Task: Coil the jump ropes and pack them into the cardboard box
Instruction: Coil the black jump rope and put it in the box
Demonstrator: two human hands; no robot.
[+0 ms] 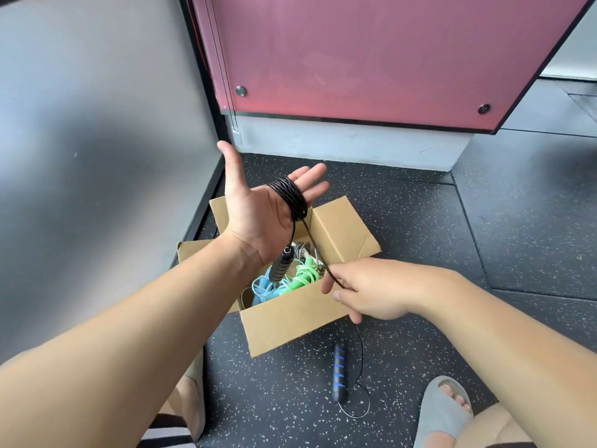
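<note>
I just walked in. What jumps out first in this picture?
The black jump rope wound around the fingers of the open left hand, centre frame, its strand pinched by the right hand. Below, an open cardboard box holds a green rope; a blue-striped handle lies on the speckled floor nearer the camera.

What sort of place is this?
Probably a gym or exercise room: a speckled black rubber floor, a cardboard box holding coiled jump ropes, and a black rope wound round the left hand, its handle lying on the floor.
</note>
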